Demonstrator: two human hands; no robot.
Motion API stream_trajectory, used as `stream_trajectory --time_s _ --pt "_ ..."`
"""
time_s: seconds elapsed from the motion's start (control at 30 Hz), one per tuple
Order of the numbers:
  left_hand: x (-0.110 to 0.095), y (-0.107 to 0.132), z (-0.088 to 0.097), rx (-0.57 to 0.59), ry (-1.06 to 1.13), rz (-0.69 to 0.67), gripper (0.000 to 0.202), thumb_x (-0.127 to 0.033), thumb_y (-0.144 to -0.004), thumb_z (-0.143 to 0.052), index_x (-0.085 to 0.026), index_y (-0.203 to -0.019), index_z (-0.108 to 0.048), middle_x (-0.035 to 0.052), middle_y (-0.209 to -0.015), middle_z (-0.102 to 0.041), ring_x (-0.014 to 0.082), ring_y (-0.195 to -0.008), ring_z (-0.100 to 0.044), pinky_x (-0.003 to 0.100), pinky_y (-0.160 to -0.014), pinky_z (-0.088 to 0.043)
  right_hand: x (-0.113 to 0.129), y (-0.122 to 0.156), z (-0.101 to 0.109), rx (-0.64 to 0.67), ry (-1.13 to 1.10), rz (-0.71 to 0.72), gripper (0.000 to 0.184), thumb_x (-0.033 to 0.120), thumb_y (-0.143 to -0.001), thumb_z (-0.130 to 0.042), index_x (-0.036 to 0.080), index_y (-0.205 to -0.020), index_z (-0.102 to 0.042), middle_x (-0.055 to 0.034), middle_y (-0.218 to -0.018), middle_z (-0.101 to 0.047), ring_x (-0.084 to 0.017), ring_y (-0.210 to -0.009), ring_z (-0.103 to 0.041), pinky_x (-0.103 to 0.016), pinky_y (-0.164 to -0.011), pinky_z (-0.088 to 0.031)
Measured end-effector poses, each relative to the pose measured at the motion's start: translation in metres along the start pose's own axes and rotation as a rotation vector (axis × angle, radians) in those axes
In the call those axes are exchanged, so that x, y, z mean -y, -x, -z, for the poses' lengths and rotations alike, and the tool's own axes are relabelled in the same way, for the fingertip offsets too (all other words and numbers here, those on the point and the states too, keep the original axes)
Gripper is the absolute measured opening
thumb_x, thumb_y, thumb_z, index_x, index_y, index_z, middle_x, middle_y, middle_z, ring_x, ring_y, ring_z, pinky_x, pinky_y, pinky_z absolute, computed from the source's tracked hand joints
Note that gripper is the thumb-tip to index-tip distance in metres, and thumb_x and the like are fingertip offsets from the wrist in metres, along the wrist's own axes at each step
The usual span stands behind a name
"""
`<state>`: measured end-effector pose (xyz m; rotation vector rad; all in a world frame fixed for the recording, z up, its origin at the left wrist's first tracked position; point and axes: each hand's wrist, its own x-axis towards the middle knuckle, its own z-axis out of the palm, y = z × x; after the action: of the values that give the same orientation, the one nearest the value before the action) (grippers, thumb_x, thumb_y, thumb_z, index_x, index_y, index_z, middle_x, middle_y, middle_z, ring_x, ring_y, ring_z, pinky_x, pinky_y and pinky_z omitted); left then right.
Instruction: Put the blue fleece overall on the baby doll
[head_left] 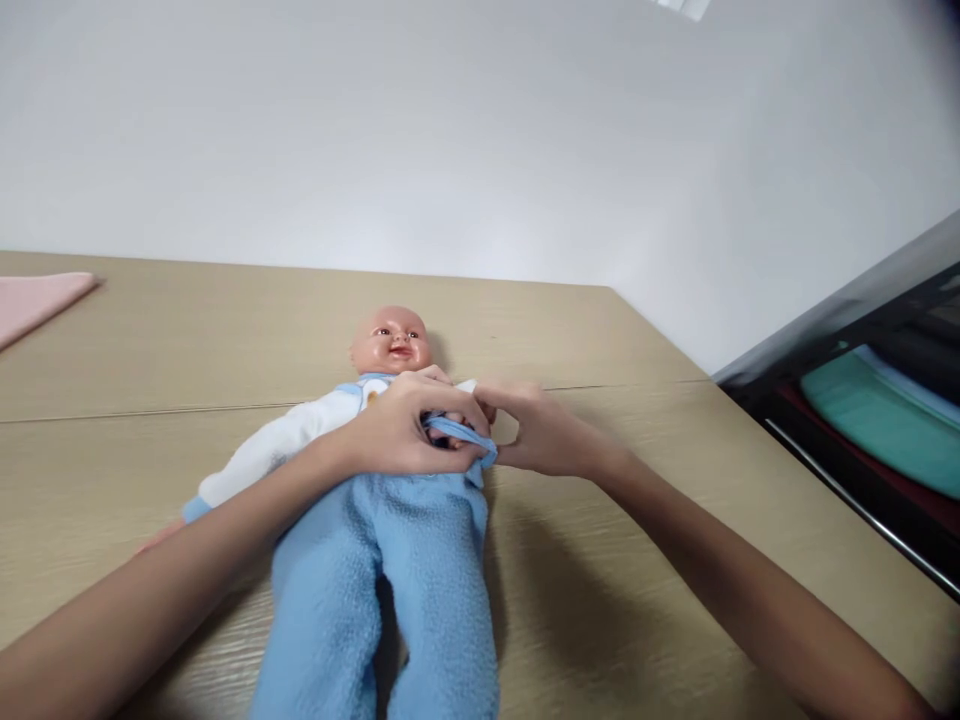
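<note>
A baby doll (396, 345) lies on its back on the wooden table (615, 560), dressed in a white top with blue trim and fuzzy blue trousers (427, 570). Over its chest and waist, my left hand (409, 425) is curled with thumb and fingers around a blue sleeve cuff (461, 430). From the right, my right hand (536, 430) pinches the same cuff near its outer edge. Small doll fingers partly show at the cuff's opening. My hands hide most of that sleeve. The doll's other sleeve (262, 455) stretches out toward the left, under my left forearm.
A folded pink cloth (41, 300) lies at the table's far left. To the right, beyond the table edge, stands a dark rack or case (795, 425) with green fabric (885, 420) in it. A pale wall (375, 140) rises behind the table.
</note>
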<state>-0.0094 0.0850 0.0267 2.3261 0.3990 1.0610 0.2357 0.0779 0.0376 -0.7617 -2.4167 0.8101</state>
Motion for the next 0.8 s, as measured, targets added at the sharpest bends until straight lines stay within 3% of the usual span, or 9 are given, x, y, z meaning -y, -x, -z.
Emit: stream_trajectory --time_s 0.1,0.17,0.23,0.3,0.4,0.47,0.63,0.73,0.8 --pt "-0.002 -0.004 0.001 0.036 0.228 0.267 0.011 -0.014 -0.083 -0.079 -0.019 -0.092 -0.081 -0.0009 -0.081 -0.082 0.0139 -0.069 -0.072 0.025 -0.065 -0.051 -0.006 0.007 0.004 0.080 -0.144 0.012 0.012 0.027 -0.100 -0.076 0.023 -0.108 -0.067 -0.0037 -0.111 -0.069 -0.021 -0.105 -0.063 -0.035 -0.097 -0.051" --pt "-0.002 -0.007 0.002 0.036 0.345 0.437 0.012 -0.015 -0.083 -0.077 -0.018 -0.095 -0.077 -0.0036 -0.072 -0.075 0.0126 -0.062 -0.068 0.023 -0.059 -0.049 -0.011 0.013 -0.004 0.037 -0.365 -0.049 0.018 0.035 -0.102 -0.077 0.025 -0.115 -0.068 -0.0042 -0.117 -0.068 -0.023 -0.115 -0.064 -0.039 -0.106 -0.051" --pt "-0.003 -0.009 0.003 0.003 0.419 0.514 0.020 -0.018 -0.083 -0.080 -0.019 -0.102 -0.074 -0.0077 -0.068 -0.065 0.0112 -0.059 -0.065 0.022 -0.057 -0.048 -0.015 0.019 -0.017 -0.070 -0.627 -0.138 0.020 0.042 -0.102 -0.079 0.027 -0.111 -0.068 -0.0027 -0.118 -0.068 -0.023 -0.119 -0.065 -0.040 -0.110 -0.051" --pt "-0.003 -0.010 0.004 0.004 0.470 0.517 0.030 -0.022 -0.085 -0.084 -0.019 -0.111 -0.070 -0.0088 -0.072 -0.061 0.0115 -0.061 -0.066 0.023 -0.060 -0.051 -0.015 0.024 -0.031 -0.178 -0.772 -0.188 0.021 0.045 -0.101 -0.081 0.027 -0.104 -0.070 -0.0021 -0.120 -0.068 -0.022 -0.122 -0.066 -0.041 -0.113 -0.050" --pt "-0.003 -0.012 0.007 0.116 0.552 0.513 0.030 -0.032 -0.095 -0.081 -0.020 -0.117 -0.065 -0.0062 -0.074 -0.066 0.0148 -0.066 -0.070 0.027 -0.068 -0.057 -0.009 0.028 -0.045 -0.226 -0.689 -0.201 0.021 0.046 -0.100 -0.084 0.026 -0.100 -0.075 -0.0041 -0.122 -0.068 -0.024 -0.130 -0.062 -0.042 -0.119 -0.046" --pt "-0.002 -0.013 0.008 0.154 0.541 0.517 0.025 -0.037 -0.101 -0.074 -0.020 -0.117 -0.066 -0.0039 -0.074 -0.068 0.0162 -0.069 -0.069 0.030 -0.072 -0.057 -0.006 0.029 -0.051 -0.283 -0.679 -0.244 0.026 0.051 -0.103 -0.080 0.026 -0.099 -0.073 -0.0036 -0.114 -0.069 -0.024 -0.121 -0.063 -0.042 -0.115 -0.048" --pt "0.007 -0.013 0.011 0.067 0.402 0.532 0.021 -0.037 -0.102 -0.067 -0.020 -0.115 -0.070 0.0032 -0.099 -0.072 0.0202 -0.093 -0.069 0.033 -0.087 -0.056 -0.009 0.020 -0.061 -0.522 -0.873 -0.429 0.038 0.061 -0.097 -0.081 0.026 -0.098 -0.066 0.0000 -0.099 -0.068 -0.021 -0.098 -0.065 -0.038 -0.100 -0.053" --pt "0.011 -0.012 0.010 0.050 0.329 0.552 0.026 -0.037 -0.102 -0.064 -0.020 -0.121 -0.066 0.0014 -0.096 -0.069 0.0208 -0.091 -0.067 0.035 -0.088 -0.055 -0.007 0.011 -0.066 -0.599 -0.796 -0.443 0.041 0.062 -0.095 -0.082 0.025 -0.093 -0.063 0.0015 -0.092 -0.065 -0.019 -0.090 -0.063 -0.034 -0.089 -0.054" --pt "0.011 -0.011 0.008 0.037 0.241 0.532 0.028 -0.039 -0.102 -0.063 -0.019 -0.122 -0.066 0.0036 -0.103 -0.071 0.0219 -0.095 -0.067 0.036 -0.090 -0.055 -0.003 0.007 -0.072 -0.671 -0.718 -0.416 0.043 0.063 -0.096 -0.080 0.026 -0.092 -0.060 0.0027 -0.088 -0.064 -0.018 -0.086 -0.062 -0.032 -0.083 -0.054"
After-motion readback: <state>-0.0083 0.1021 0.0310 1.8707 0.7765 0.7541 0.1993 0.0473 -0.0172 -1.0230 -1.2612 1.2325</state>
